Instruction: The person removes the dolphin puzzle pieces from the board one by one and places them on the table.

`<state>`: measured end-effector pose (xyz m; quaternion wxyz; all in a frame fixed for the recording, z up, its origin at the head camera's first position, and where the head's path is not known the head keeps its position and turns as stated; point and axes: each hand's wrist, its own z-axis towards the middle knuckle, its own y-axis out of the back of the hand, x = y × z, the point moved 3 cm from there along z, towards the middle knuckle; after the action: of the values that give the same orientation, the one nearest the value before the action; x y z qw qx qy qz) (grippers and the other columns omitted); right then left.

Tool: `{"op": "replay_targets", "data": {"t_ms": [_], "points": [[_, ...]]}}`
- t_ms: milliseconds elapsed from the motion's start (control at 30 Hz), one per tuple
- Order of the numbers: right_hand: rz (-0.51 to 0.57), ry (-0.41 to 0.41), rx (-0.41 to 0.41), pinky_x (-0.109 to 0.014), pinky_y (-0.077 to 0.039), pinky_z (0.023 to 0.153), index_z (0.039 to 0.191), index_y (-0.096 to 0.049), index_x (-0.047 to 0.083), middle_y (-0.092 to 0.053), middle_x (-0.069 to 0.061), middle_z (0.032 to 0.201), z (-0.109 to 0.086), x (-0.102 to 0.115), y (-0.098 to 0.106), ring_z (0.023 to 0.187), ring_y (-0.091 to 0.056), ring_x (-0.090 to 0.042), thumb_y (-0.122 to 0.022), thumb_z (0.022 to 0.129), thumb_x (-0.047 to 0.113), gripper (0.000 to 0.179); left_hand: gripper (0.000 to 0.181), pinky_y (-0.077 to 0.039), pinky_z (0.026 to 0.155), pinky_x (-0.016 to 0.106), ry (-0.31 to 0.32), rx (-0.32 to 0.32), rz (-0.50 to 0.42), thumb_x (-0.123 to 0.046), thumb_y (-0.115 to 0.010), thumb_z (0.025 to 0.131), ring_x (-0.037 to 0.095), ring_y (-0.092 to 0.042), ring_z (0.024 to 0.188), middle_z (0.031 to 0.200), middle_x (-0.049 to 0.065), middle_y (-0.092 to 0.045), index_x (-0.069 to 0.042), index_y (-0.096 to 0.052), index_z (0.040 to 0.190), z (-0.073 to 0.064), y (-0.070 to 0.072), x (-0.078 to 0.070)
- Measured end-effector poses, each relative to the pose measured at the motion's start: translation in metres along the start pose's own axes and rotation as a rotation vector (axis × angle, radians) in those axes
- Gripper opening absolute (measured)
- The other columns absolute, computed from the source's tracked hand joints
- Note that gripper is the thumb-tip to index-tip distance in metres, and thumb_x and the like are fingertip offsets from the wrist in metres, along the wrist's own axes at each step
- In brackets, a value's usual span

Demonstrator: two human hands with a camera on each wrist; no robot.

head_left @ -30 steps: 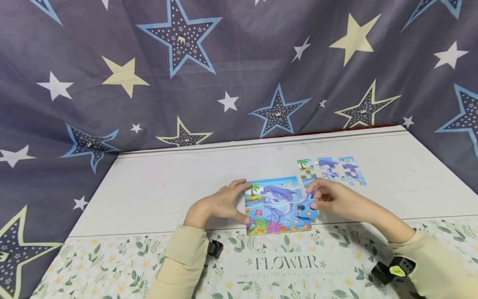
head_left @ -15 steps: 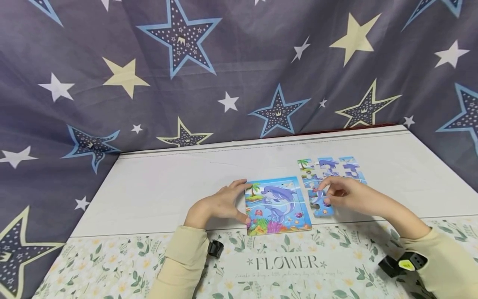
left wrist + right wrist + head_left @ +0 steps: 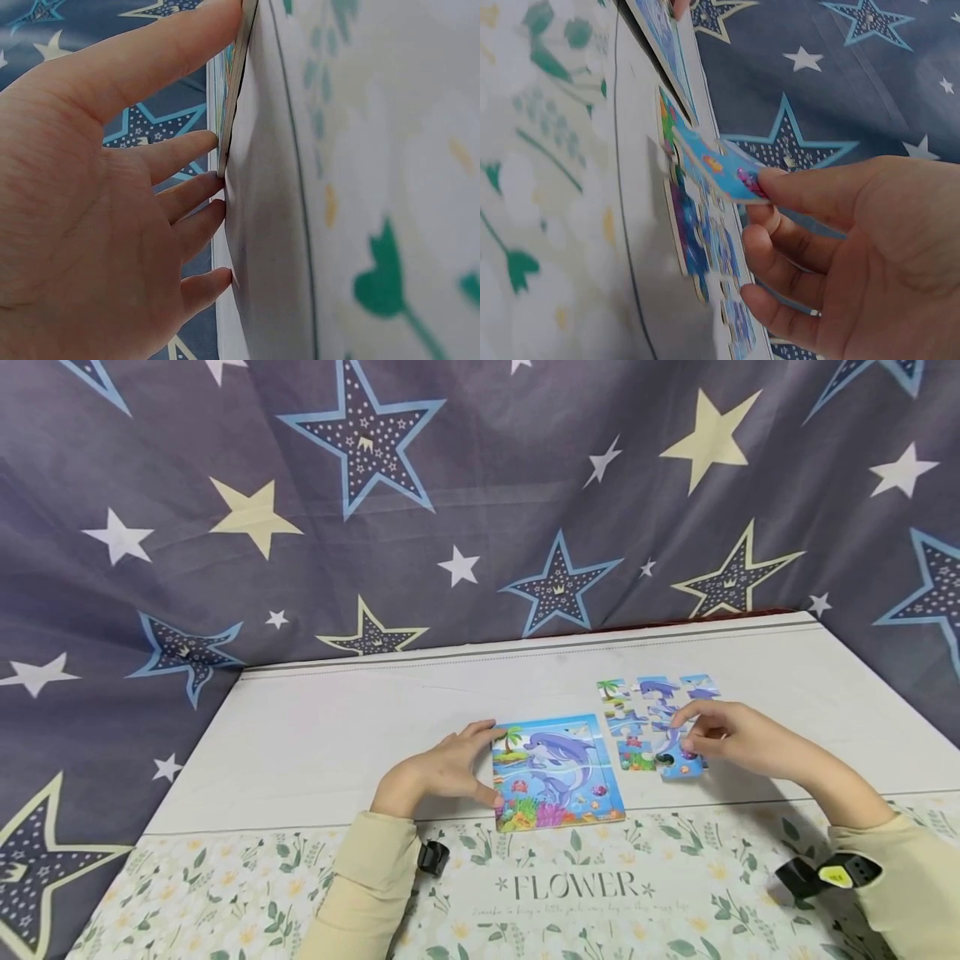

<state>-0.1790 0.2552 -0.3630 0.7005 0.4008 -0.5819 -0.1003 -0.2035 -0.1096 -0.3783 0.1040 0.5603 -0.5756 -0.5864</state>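
Note:
My right hand (image 3: pixel 738 739) pinches a blue jigsaw puzzle piece (image 3: pixel 678 760) between thumb and fingers. In the right wrist view the piece (image 3: pixel 724 169) shows a tail, a small orange creature and a purple one, and it is tilted above the loose pieces. At the left edge of the dolphin picture board (image 3: pixel 558 772) my left hand (image 3: pixel 442 768) rests with thumb and fingers spread. Seen from the left wrist, the fingertips of the left hand (image 3: pixel 142 187) meet the thin edge of the board (image 3: pixel 234 97). The right hand covers part of the loose pieces.
Loose puzzle pieces lie in rough columns right of the board, among them a palm tree piece (image 3: pixel 611 691), a dolphin head piece (image 3: pixel 654 687) and a coral piece (image 3: pixel 636 756). A flowered cloth (image 3: pixel 247 885) covers the table front. A starry curtain (image 3: pixel 480 485) hangs behind.
My right hand has carried the blue piece from over the board's right side rightward to the loose pieces, baring the board and the coral piece. The left hand has stayed put.

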Motion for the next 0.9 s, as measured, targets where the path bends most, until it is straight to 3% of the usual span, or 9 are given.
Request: {"op": "replay_targets", "data": {"t_ms": [400,900], "points": [[-0.103,-0.069,-0.048,-0.028,-0.053,0.063,0.115,-0.061,-0.005,-0.066,0.000,0.080,-0.006,-0.023,0.025,0.069,-0.059,-0.010,-0.062,0.096,0.002,0.020,0.100,-0.009,0.121,0.053,0.019,-0.002,0.018,-0.031,-0.084,0.076,0.034,-0.016,0.149,0.164,0.011,-0.016,-0.010,-0.029,0.156,0.002,0.003,-0.001],[-0.216,-0.237,-0.038,-0.028,-0.045,0.058,0.108,-0.063,-0.011,-0.065,-0.001,0.078,-0.014,-0.046,0.036,0.070,-0.056,-0.016,-0.068,0.093,0.009,0.026,0.101,-0.012,0.119,0.056,0.049,-0.011,0.040,-0.035,-0.085,0.077,0.036,-0.015,0.149,0.164,0.011,-0.012,-0.012,-0.028,0.157,0.002,0.000,-0.004]]}}
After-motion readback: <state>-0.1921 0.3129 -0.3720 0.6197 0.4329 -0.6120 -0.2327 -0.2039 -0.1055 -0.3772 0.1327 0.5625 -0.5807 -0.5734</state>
